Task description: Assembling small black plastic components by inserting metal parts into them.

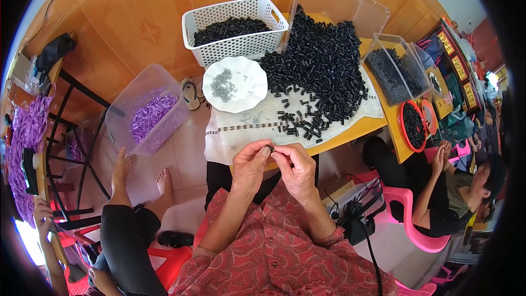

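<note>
Head view | left hand (249, 160) and right hand (296, 163) pinch 1 small black part (270, 147) together, raised near the black parts pile (323, 71) for close fitting.

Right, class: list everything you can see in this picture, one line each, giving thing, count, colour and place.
Small tube piece: one, black, pinched between both hands.
Loose tube pieces: a large heap, black, on the cloth.
Cloth: one, white, over the table's near end.
Table: one, yellow, ahead.
Plate: one, white, scalloped, holding small grey parts, left of the heap.
Basket: one, white, perforated, holding black pieces, behind the plate.
Clear bin: one, with purple pieces, on the floor at left.
Other people: two, seated left and right.
Left hand: at the piece.
Right hand: at the piece.
</note>
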The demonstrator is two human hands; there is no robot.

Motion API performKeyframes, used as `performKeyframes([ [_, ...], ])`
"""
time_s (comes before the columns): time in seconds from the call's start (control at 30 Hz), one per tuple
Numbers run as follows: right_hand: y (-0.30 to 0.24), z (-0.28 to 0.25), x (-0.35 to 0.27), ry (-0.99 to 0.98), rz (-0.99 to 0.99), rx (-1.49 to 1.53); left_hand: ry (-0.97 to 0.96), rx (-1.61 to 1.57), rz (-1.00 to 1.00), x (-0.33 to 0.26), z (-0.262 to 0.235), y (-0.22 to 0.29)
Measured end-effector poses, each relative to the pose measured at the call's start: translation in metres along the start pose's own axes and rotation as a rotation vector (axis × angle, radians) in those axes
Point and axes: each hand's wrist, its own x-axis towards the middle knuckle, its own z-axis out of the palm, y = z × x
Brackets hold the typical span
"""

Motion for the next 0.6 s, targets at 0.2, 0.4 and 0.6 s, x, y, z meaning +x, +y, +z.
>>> performKeyframes([
  [0.2, 0.003, -0.005, -0.007, -0.015, 0.108, 0.195, 0.044, -0.021, -0.032, 0.003, 0.013, 0.005],
  [0.4, 0.002, -0.017, -0.005, -0.060, 0.354, 0.703, -0.065, -0.160, -0.106, 0.005, 0.021, 0.012],
  [0.6, 0.006, -0.018, -0.010, -0.010, 0.375, 0.724, -0.056, -0.150, -0.130, 0.002, 0.025, 0.010],
])
